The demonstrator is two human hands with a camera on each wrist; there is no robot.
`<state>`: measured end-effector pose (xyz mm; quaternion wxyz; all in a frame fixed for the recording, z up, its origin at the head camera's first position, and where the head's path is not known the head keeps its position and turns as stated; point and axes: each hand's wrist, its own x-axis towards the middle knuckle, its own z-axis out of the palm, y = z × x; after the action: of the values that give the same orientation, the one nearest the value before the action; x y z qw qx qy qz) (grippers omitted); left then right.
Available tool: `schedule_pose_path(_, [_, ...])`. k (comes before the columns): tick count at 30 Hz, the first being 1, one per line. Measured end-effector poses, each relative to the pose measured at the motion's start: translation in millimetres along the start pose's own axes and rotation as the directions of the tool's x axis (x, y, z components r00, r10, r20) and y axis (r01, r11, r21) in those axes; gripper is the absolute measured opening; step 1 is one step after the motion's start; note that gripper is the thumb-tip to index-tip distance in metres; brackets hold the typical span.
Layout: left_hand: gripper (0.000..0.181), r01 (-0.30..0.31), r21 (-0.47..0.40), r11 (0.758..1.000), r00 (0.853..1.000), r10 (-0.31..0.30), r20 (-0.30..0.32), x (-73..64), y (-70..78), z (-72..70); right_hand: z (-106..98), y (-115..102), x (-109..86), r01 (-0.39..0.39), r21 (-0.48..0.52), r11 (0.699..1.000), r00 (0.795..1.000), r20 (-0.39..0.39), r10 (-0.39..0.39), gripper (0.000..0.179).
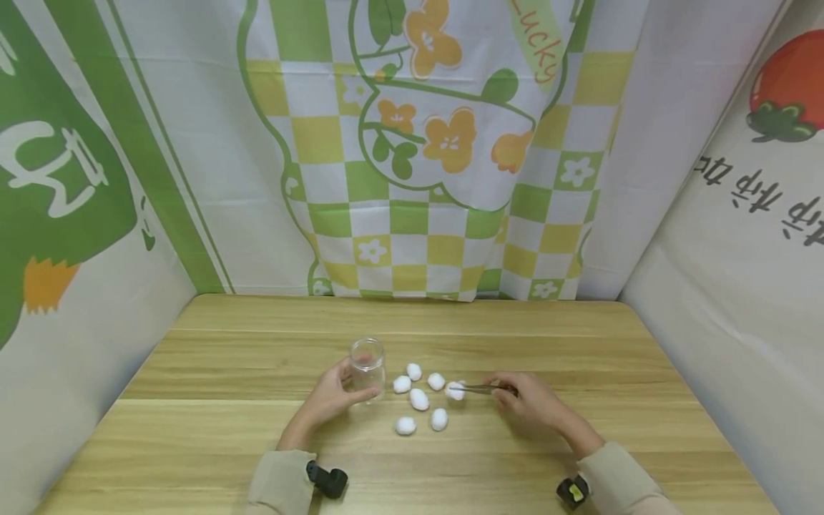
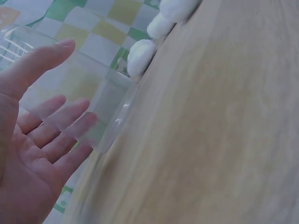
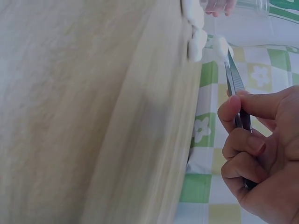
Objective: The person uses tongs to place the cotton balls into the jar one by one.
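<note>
From above and behind the left hand (image 1: 331, 395) and the right hand (image 1: 534, 402), the head view looks forward and down. Each wrist view, much nearer, looks tilted past its own hand; both share the clear jar (image 1: 372, 375) and some cotton balls (image 1: 419, 399).

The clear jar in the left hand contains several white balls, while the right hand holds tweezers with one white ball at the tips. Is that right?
No: the head view shows the clear jar in the left hand empty, with no balls inside. The right hand does hold tweezers with one white ball at the tips.
</note>
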<state>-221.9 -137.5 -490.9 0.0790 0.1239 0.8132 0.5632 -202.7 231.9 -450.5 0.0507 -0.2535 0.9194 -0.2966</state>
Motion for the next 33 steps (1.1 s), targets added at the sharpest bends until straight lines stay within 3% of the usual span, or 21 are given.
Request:
schedule_pose_path(10, [0.070, -0.051, -0.091, 0.995, 0.997, 0.056, 0.056, 0.8, -10.2, -0.9, -3, -14, 8.1, 0.024, 0.038, 0.999, 0.999, -0.034, -0.023, 0.025])
schedule_pose_path(18, [0.069, -0.069, -0.115, 0.991, 0.995, 0.077, 0.064, 3.5, -17.0, 1.0, -5, -26, 14.4, 0.053, 0.050, 0.997, 0.996, -0.076, -0.050, 0.023])
schedule_pose_path(33, [0.067, -0.025, -0.121, 0.992, 0.998, 0.032, 0.060, 2.4, -17.1, 0.9, -4, -38, 22.4, 0.051, 0.047, 0.998, 0.991, -0.123, -0.045, 0.023])
